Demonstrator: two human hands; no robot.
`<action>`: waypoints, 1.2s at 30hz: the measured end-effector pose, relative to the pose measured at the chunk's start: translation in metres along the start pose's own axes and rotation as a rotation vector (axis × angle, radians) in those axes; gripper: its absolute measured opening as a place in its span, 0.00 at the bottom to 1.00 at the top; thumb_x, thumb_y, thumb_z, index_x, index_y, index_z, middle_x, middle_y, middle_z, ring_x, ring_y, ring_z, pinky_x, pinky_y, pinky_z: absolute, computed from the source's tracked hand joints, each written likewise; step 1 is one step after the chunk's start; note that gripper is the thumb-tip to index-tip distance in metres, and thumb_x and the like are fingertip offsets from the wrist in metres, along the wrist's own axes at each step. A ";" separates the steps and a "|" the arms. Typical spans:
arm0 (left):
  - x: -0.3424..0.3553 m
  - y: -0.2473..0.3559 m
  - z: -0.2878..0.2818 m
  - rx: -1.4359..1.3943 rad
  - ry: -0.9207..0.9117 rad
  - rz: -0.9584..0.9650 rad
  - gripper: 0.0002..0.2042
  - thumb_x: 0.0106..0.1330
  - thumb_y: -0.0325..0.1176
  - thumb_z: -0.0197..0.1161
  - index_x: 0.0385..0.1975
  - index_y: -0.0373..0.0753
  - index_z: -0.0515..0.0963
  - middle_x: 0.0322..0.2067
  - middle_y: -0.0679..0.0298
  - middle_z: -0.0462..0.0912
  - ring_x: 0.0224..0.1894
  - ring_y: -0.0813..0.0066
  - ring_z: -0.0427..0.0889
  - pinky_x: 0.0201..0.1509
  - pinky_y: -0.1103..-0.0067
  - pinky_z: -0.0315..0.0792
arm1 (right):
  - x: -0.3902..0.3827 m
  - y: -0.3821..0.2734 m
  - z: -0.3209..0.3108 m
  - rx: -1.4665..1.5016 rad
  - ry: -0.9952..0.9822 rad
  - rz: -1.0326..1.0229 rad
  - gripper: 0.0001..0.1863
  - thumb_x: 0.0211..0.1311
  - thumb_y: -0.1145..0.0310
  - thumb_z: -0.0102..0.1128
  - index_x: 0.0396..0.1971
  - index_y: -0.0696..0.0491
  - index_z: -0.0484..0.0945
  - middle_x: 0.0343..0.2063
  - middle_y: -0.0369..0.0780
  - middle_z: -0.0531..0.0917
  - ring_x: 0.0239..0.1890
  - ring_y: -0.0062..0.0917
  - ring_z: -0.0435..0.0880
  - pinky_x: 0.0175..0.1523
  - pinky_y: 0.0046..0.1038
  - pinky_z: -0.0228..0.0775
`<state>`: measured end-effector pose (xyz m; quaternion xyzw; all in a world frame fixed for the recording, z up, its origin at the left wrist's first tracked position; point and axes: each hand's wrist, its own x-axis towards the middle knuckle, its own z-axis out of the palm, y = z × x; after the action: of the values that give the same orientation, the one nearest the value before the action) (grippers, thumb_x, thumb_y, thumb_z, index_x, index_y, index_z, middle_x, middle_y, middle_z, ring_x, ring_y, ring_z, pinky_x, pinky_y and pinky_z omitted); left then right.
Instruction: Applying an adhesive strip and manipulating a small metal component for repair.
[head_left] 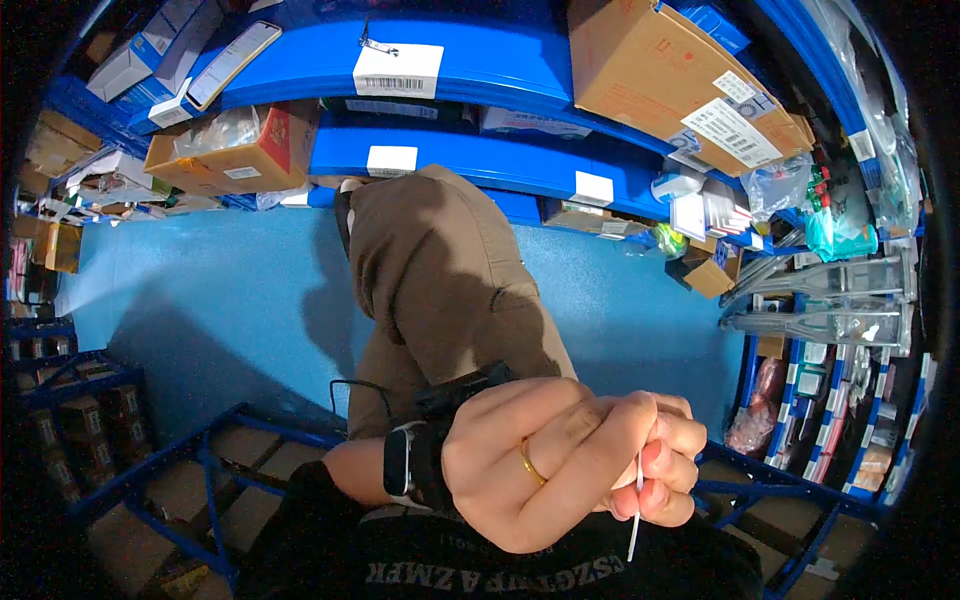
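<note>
My left hand (540,460), with a gold ring and a smartwatch (400,462) at its wrist, reaches across in front of my body. Its fingers are bent and closed together, their tips meeting the curled fingers of my right hand (675,465). From between the fingers of both hands a thin white strip (636,520) hangs downward. Its upper end is hidden in the grip, and its exact kind is too small to tell. Most of my right hand and its forearm are out of sight behind the left. A black strapped device with a cable shows behind my left wrist.
Blue shelving (530,60) runs ahead, carrying a large cardboard box (680,90), an open carton (225,165) and a phone (235,65). Racks with plastic-wrapped goods (840,310) stand at right. Blue floor (230,280) lies around my legs; blue metal frames (210,470) are close behind.
</note>
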<state>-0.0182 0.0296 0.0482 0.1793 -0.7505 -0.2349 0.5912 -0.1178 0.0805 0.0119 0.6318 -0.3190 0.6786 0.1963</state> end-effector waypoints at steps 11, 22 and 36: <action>-0.001 0.005 -0.006 -0.021 -0.055 -0.013 0.13 0.42 0.25 0.63 0.31 0.33 0.77 0.21 0.63 0.78 0.19 0.74 0.77 0.20 0.83 0.72 | -0.003 -0.004 0.002 0.005 0.041 0.012 0.14 0.50 0.62 0.62 0.33 0.51 0.71 0.28 0.37 0.77 0.31 0.27 0.77 0.24 0.24 0.77; 0.002 0.009 0.003 -0.012 -0.010 0.006 0.13 0.41 0.26 0.63 0.30 0.33 0.78 0.17 0.65 0.77 0.17 0.75 0.76 0.18 0.83 0.71 | 0.001 -0.005 -0.006 -0.008 0.021 0.030 0.14 0.50 0.61 0.62 0.33 0.51 0.71 0.30 0.36 0.77 0.33 0.28 0.77 0.25 0.25 0.78; -0.011 -0.017 0.010 0.029 -0.033 0.090 0.15 0.55 0.31 0.53 0.38 0.26 0.70 0.28 0.56 0.74 0.27 0.64 0.73 0.28 0.75 0.70 | 0.030 -0.014 0.041 -0.223 0.120 0.184 0.10 0.54 0.67 0.58 0.29 0.57 0.71 0.26 0.43 0.79 0.30 0.33 0.80 0.30 0.28 0.76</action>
<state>-0.0254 0.0233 0.0279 0.1503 -0.7706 -0.2001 0.5861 -0.0819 0.0580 0.0444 0.5326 -0.4366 0.6905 0.2211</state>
